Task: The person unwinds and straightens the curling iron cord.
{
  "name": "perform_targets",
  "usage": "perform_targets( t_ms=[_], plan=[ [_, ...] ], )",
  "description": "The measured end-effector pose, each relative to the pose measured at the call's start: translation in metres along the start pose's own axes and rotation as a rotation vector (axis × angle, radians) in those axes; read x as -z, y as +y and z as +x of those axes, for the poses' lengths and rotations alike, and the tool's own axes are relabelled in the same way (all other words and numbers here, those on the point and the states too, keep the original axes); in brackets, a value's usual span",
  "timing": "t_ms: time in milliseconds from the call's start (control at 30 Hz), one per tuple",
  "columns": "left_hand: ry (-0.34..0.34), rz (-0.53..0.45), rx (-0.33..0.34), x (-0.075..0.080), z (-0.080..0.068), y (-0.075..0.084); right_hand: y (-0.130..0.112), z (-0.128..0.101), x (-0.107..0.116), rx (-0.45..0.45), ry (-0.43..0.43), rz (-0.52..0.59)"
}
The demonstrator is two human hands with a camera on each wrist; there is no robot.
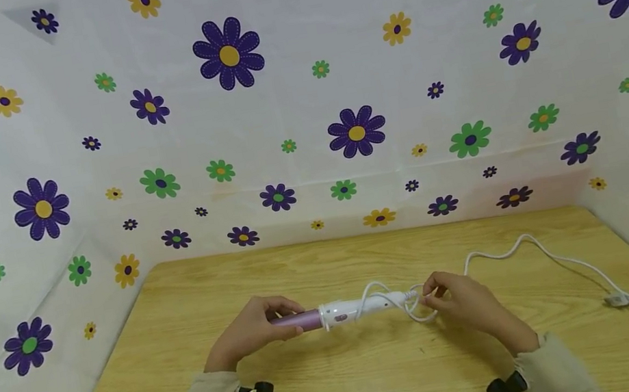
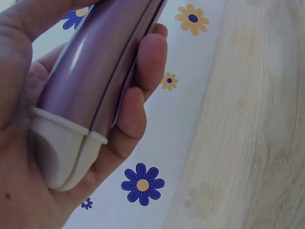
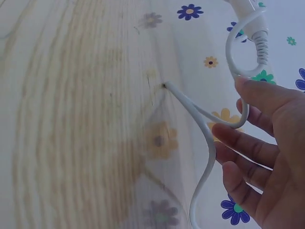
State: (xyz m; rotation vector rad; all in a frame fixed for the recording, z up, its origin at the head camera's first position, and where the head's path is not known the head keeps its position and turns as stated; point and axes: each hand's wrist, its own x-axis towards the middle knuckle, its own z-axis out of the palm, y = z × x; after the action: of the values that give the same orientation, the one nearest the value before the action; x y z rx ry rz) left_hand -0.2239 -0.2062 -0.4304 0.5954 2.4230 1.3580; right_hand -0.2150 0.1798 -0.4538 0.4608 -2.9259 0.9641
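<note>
Two hands, left hand (image 1: pixel 252 331) gripping curler (image 1: pixel 334 314), right hand (image 1: pixel 463 303) pinching cord (image 1: pixel 414 307)

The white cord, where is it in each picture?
Head: the white cord wraps the curling iron's handle at centre, then trails right over the wooden table.
Left wrist: not in it; only the left hand gripping the purple barrel.
Right wrist: loops at upper right through the right hand fingers, then runs down.
Shared landmark: the flowered backdrop.
</note>
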Motion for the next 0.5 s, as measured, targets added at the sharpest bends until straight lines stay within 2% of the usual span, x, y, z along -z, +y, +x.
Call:
perform_targets(
  t_ms=[233,500],
  plan=[
    [-0.016,0.005,0.023,-0.001,-0.001,-0.001,-0.003,-0.002,0.003,0.057,0.099,-0.023],
    [0.010,0.014,0.031,0.002,-0.001,-0.004,0.003,-0.008,0.017,0.150,0.144,0.067]
  ],
)
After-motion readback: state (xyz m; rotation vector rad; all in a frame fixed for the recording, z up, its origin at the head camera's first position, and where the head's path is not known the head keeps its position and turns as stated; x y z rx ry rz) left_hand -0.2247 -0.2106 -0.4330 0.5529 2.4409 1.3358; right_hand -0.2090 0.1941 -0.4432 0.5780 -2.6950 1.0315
